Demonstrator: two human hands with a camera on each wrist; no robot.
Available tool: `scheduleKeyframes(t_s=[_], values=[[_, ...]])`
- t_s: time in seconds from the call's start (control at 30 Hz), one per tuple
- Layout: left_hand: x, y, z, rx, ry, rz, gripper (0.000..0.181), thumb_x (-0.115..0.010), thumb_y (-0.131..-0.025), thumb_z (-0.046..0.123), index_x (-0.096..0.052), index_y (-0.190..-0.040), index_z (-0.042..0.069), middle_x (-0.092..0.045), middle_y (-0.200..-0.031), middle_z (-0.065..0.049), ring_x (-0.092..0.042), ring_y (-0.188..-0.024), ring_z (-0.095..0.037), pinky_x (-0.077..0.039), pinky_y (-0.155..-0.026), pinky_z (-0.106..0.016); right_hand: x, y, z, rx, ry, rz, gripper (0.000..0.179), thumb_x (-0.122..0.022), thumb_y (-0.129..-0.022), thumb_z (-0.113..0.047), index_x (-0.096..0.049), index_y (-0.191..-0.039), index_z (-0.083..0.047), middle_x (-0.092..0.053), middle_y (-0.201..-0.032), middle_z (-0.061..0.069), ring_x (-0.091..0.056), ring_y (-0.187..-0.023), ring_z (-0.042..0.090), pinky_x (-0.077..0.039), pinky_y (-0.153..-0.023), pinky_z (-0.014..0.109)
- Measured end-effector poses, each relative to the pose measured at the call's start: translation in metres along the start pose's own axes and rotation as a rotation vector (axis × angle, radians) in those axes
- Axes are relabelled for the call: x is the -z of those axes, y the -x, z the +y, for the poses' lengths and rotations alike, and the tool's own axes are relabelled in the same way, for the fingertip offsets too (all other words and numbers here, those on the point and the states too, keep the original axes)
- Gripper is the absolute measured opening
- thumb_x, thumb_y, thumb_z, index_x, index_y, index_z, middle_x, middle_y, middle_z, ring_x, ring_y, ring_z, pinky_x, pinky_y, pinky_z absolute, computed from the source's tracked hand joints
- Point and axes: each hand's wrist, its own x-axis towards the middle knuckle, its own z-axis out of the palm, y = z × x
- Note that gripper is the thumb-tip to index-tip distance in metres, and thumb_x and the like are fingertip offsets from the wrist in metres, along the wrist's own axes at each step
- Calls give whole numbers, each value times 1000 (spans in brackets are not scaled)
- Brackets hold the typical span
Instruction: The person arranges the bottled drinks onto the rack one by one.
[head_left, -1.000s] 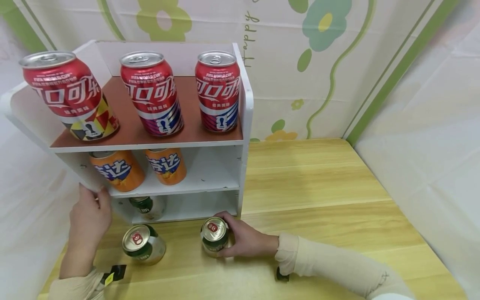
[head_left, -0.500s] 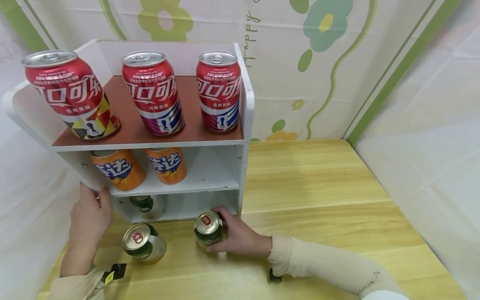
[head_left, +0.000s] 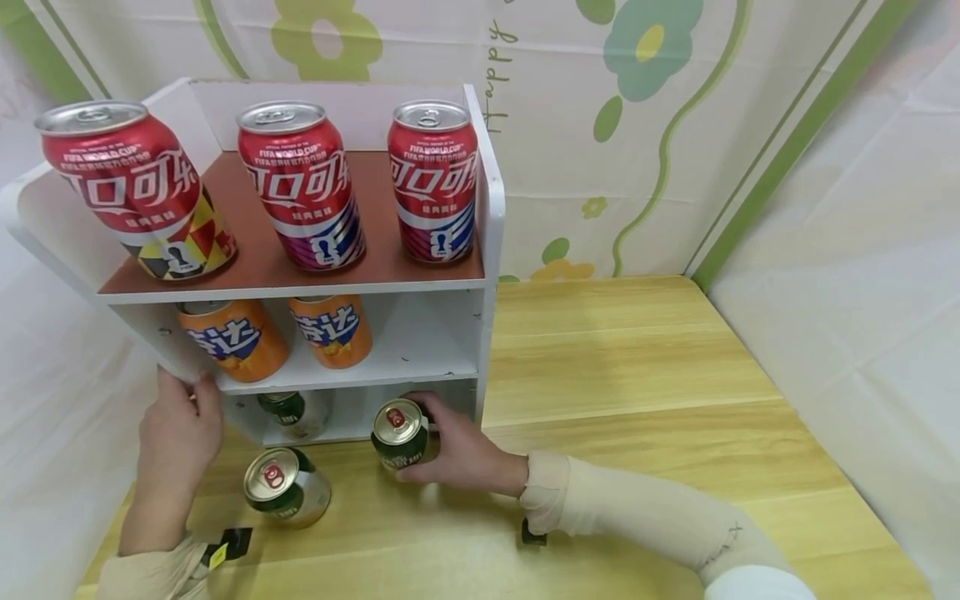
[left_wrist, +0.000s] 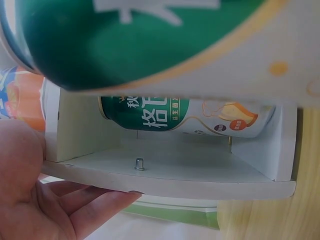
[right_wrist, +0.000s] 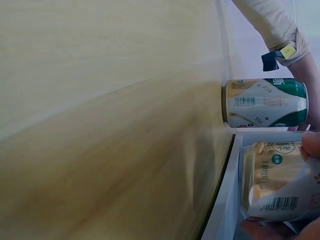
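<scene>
My right hand (head_left: 463,450) grips a green-and-white drink can (head_left: 399,452) with a gold top and red tab, thumb and fingers around its side. This can is upright at the front of the bottom compartment of a white shelf unit (head_left: 491,333); in the right wrist view its base (right_wrist: 248,182) overlaps the compartment's opening. My left hand (head_left: 180,429) holds the unit's left side panel, its fingers (left_wrist: 97,212) along the outer face. A matching can (head_left: 292,492) stands on the table before the unit, and another (head_left: 300,415) sits inside the bottom compartment at the left.
Two orange soda cans (head_left: 333,333) stand on the middle shelf, toward the left. Three red cola cans (head_left: 300,196) occupy the brown top shelf (head_left: 378,217). The wooden table (head_left: 615,367) extends right of the unit, with a printed cloth (head_left: 555,158) behind.
My right hand has moved the held can left and toward the shelf unit, up to the bottom compartment's front. The left hand and the other cans have stayed in place.
</scene>
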Motion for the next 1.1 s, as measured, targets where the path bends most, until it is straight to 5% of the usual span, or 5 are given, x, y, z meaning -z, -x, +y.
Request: scheduleKeyframes(t_s=[0.23, 0.5, 1.1], values=[[-1, 0, 0, 5, -1, 5, 46, -33, -107, 20, -31, -142, -9, -55, -118, -46, -58, -99, -64, -47, -71, -70, -2, -11, -5, -5, 78, 12, 89, -90, -78, -29, -40, -150, -12, -60, -136, 0, -57, -124, 13, -44, -105, 32], [-1, -1, 0, 10, 3, -3, 46, -32, -107, 20, -30, -143, -9, -55, -119, -46, -58, -98, -64, -48, -69, -68, -3, -27, -3, -4, -25, 41, 96, -90, -78, -18, -32, -155, -10, -53, -144, 5, -54, -129, 16, -45, -104, 26], [0, 1, -1, 27, -5, 2, 43, -33, -107, 20, -32, -139, -8, -57, -114, -46, -58, -98, -64, -46, -73, -71, -19, -49, 1, 7, -14, 103, 98, -90, -78, -19, -30, -156, -14, -50, -148, 4, -50, -134, 15, -39, -110, 26]])
